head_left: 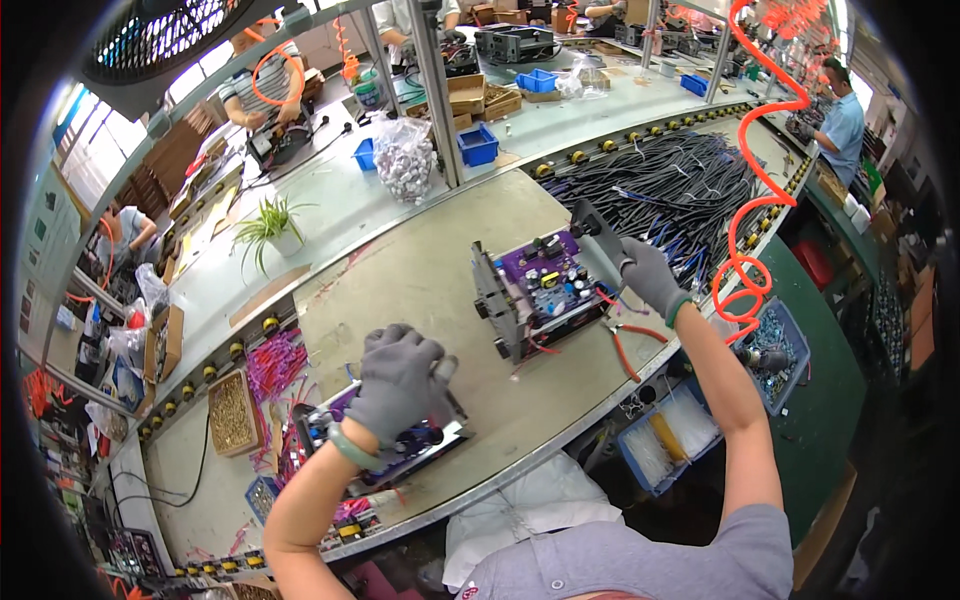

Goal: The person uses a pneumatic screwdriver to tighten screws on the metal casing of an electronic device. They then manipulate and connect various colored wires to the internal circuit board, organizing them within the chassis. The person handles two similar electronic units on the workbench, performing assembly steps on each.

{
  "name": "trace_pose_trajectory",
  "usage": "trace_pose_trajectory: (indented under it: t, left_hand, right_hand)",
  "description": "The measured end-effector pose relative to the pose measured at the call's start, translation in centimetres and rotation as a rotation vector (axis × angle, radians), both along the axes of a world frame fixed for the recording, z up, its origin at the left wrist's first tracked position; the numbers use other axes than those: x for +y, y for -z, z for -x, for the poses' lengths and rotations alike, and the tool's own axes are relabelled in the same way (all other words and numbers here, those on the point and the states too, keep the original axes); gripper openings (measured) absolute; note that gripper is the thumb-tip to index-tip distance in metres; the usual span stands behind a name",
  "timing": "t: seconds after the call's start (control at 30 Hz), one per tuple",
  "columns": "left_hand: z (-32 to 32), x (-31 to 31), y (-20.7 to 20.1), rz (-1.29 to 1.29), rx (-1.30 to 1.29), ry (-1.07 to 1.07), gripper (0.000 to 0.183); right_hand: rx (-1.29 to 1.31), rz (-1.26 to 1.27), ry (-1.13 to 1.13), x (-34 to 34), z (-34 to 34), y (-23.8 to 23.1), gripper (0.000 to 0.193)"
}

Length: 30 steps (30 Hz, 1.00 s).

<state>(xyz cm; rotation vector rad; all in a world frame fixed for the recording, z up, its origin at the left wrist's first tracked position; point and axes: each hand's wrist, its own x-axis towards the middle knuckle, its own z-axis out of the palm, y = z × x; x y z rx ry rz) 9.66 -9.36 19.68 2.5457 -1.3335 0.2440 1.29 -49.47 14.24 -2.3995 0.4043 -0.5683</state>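
Observation:
My right hand (pixel 652 277), in a grey glove, grips the edge of a black panel (pixel 598 238) at the right end of an open electronic unit with a purple circuit board (pixel 545 272). Grey plates form this unit's left side, and red wires hang from it. My left hand (pixel 398 378), gloved too, is curled over a second unit with a purple board (pixel 405 447), nearer to me and to the left. Its fingers are closed; what they hold, if anything, is hidden. Red-handled pliers (pixel 627 358) lie with handles apart, below my right hand.
Bundled black cables (pixel 660 180) cover the bench's far right. An orange coiled hose (pixel 747 140) hangs at the right. Blue bins (pixel 650 487) sit beyond the front edge. At left are a box of brass-coloured parts (pixel 233 415) and pink wires (pixel 275 365). Other people work across the bench.

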Motion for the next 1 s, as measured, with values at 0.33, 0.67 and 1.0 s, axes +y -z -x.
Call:
trace_pose_trajectory:
  t: [0.33,0.67,1.0]
  left_hand:
    - [-0.8,5.4,1.3,-0.071,0.610,-0.271,0.058]
    - [-1.5,10.3,2.5,-0.076,0.709,-0.329,0.073]
    - [-2.5,11.1,4.0,0.132,0.734,-0.337,0.039]
  right_hand:
    - [-0.053,-0.166,-0.321,11.8,-3.3,-0.1,0.038]
    - [0.804,0.709,-0.553,19.0,-18.3,-4.1,0.036]
    - [0.134,-0.382,-0.766,18.4,-13.9,-3.3,0.021]
